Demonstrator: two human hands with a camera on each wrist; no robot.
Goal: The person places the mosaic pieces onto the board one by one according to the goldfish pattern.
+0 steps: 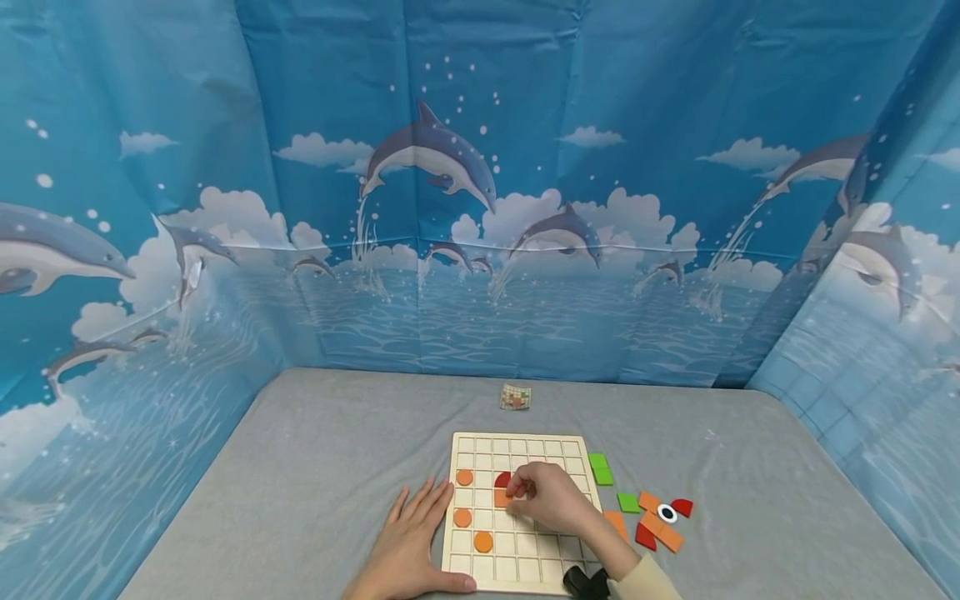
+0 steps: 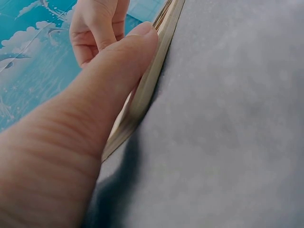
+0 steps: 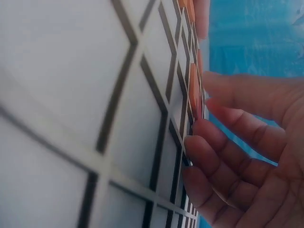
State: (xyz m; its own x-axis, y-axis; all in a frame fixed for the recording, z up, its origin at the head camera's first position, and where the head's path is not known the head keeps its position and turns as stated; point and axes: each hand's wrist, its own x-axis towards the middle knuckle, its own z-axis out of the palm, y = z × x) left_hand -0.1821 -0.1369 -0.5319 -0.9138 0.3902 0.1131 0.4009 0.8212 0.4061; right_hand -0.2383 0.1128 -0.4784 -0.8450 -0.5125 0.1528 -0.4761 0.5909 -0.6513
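A pale wooden grid board (image 1: 528, 569) lies on the grey cloth. My left hand (image 1: 411, 533) rests along its left side with fingers spread; in the left wrist view its thumb (image 2: 128, 47) lies against the board's edge. Over the board's middle, my right hand (image 1: 553, 498) has bent fingers, their tips right at an orange square (image 1: 501, 498) set in a cell. Thumb and forefinger stand apart in the right wrist view, with no piece showing between them. A red quarter-circle (image 1: 502, 479) sits just beyond the square. Orange discs (image 1: 483, 542) occupy three cells on the left.
Right of the board lie green squares (image 1: 628, 502), loose orange squares (image 1: 671, 539), red quarter-circles (image 1: 645, 537) and a white ring with a dark centre (image 1: 667, 513). A small patterned card (image 1: 515, 397) lies behind the board. A dolphin-print curtain (image 1: 465, 317) encloses the table.
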